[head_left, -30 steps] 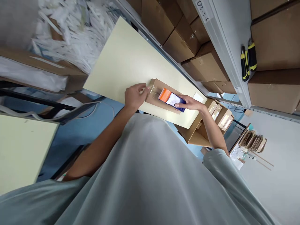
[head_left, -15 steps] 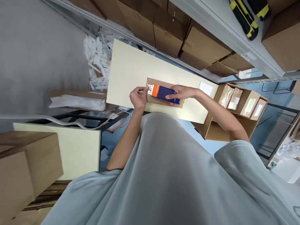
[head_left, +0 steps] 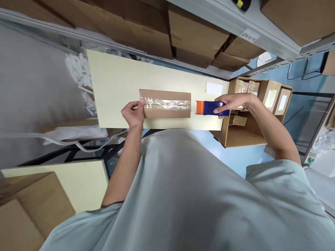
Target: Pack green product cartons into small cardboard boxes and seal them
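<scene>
A flat brown cardboard box lies on the cream tabletop, with a shiny strip of clear tape running along its length. My left hand pinches the box's left end, the thumb over the end of the tape. To the right of the box, my right hand is wrapped round a dark blue tape dispenser with an orange front end. A small gap separates the dispenser from the box's right end.
An open carton holding smaller boxes stands at the table's right end. Beyond the table, a grey shelf bears cardboard boxes. A white label sheet lies near the back edge. Another carton sits at lower left.
My right hand has moved right with the dispenser, off the box, and tape now covers the box's length. My left hand still holds the left end. The camera view has shifted.
</scene>
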The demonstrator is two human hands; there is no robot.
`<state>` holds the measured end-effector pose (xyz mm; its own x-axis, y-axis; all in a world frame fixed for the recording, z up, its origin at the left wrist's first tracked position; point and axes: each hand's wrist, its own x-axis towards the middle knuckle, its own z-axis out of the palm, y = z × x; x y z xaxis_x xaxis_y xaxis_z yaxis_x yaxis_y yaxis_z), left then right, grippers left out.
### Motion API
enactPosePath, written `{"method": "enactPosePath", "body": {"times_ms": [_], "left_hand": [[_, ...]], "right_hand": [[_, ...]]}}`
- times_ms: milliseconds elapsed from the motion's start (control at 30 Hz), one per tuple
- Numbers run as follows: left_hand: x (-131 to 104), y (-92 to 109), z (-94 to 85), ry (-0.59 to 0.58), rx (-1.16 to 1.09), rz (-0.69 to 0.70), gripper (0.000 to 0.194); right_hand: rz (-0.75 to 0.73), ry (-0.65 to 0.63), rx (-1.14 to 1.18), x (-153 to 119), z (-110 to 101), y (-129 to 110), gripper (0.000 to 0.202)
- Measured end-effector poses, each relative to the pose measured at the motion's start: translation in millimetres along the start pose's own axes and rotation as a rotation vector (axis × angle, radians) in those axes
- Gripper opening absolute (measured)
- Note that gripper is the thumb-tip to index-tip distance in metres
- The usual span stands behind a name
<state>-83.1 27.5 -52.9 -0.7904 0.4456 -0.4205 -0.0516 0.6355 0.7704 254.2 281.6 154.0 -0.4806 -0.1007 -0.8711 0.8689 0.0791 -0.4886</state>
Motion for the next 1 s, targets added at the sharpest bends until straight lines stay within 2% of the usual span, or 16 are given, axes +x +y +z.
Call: {"method": "enactPosePath", "body": {"times_ms": [100,300,367,433,533,633,733,867,1000], "left_hand": [[0.7,0.8,1.5,0.003,0.002,-0.006,0.013],[-1.7,7.8,1.8,0.024,0.025,-0.013,0.013],[-1.8,9.2,1.3,0.016,0.039,-0.006,0.014],[-0.6,9.0,0.8,0.007,0.055,-0.006,0.016],[2.7,5.3,0.4,0.004,0.049,-0.006,0.021],[5.4,0.2,0.1,-0.008,0.046,0.012,0.021],[5.5,-3.2,0.2,-0.02,0.049,0.023,0.02],[2.5,-2.8,1.5,-0.031,0.07,0.025,0.023],[-0.6,0.9,2.6,-0.046,0.122,0.046,0.033]], "right_hand": [[0.054,0.027,-0.028,1.5,-4.9,21.8,0.064],[0.138,0.051,-0.039,61.5,-3.2,45.8,0.06],[0.156,0.06,-0.056,72.9,-1.4,49.0,0.056],[0.166,0.09,-0.068,73.8,-0.4,52.2,0.05],[0.135,0.136,-0.047,60.2,-0.5,58.9,0.045],[0.074,0.143,-0.011,43.8,-2.3,66.0,0.051],[0.068,0.137,-0.047,39.5,-4.4,70.5,0.056],[0.145,0.143,-0.121,58.2,3.8,66.4,0.045],[0.213,0.245,-0.242,93.4,30.9,52.7,0.035]]}}
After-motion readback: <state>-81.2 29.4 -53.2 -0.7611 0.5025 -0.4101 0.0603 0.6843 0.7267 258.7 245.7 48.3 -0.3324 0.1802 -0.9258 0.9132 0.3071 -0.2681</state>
